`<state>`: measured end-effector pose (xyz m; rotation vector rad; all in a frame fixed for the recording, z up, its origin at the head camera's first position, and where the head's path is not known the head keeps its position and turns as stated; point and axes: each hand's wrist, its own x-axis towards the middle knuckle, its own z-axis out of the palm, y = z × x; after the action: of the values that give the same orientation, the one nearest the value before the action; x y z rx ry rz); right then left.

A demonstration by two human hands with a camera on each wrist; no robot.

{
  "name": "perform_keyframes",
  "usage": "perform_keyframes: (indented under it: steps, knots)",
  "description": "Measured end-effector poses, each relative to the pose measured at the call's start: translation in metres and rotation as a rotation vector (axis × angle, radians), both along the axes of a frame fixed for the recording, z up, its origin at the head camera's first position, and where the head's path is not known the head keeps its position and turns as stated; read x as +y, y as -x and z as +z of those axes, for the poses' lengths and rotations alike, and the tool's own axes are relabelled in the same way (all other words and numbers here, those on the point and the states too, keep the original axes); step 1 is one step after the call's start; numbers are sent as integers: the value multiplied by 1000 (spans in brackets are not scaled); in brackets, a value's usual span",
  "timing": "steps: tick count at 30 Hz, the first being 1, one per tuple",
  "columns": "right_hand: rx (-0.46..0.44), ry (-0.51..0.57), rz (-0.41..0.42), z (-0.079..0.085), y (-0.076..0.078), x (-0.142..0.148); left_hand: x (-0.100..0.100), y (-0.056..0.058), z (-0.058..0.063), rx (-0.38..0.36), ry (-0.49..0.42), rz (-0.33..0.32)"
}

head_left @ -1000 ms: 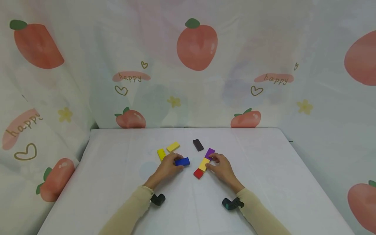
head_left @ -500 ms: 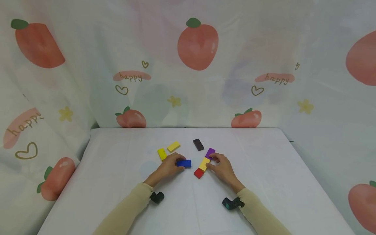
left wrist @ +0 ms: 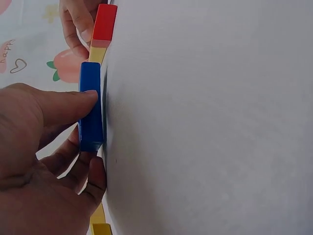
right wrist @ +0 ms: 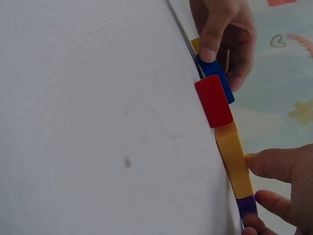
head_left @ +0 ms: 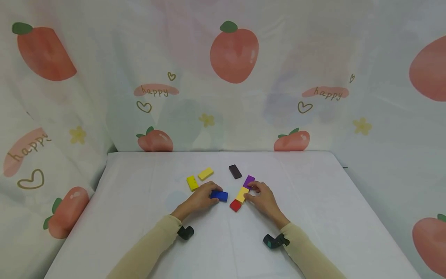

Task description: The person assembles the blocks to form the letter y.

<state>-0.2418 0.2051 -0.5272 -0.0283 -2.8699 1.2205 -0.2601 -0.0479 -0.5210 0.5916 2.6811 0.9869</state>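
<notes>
A blue block (head_left: 221, 196) is held by my left hand (head_left: 200, 197), its thumb (left wrist: 88, 100) across one face in the left wrist view. It lies low over the table, just left of a slanting row. That row runs from a red block (head_left: 235, 205) through a yellow-orange block (head_left: 242, 194) to a purple block (head_left: 249, 181). My right hand (head_left: 265, 200) rests at the row's right side. Its thumb (right wrist: 269, 163) touches the yellow-orange block in the right wrist view, and its loosely bent fingers lie at the purple block, partly covering it.
Behind the left hand lie a bright yellow block (head_left: 192, 183) and a paler yellow block (head_left: 206, 174). A black block (head_left: 235, 171) lies beyond the row. The white table (head_left: 306, 178) ends at a printed curtain (head_left: 244, 116).
My left hand has moved slightly right and toward me with the blue block, which has turned so its right end points nearer the row. My right hand and the row stay put.
</notes>
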Motion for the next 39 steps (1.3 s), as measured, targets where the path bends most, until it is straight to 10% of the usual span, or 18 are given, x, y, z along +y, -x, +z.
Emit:
perform_keyframes:
  steps: [13, 39]
  knots:
    - [-4, -1, 4, -2, 0, 1, 4, 3, 5, 27, 62, -118]
    - [8, -6, 22, 0, 1, 2, 15, 8, 4, 52, 93, -150]
